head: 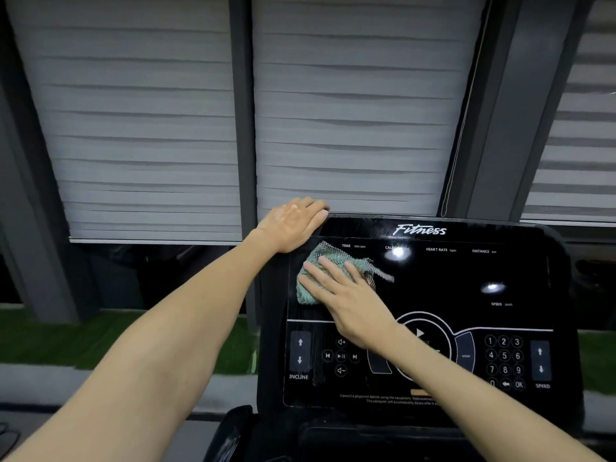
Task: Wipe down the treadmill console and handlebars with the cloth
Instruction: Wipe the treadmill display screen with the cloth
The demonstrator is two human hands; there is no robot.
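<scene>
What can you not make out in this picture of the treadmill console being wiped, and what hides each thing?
All head view.
- Label right of TIME on the console: washed out by glare.
- Round centre button: partly covered by the wrist of the right hand.
- Small print at the bottom: blurred.
- Left hand fingertips: curled behind the console's top edge.
- Handlebars: not plainly in view.

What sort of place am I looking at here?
Probably a gym or home fitness room: a glossy black treadmill console marked Fitness, with incline, speed and heart-rate labels, facing windows covered by grey slatted blinds.
</scene>
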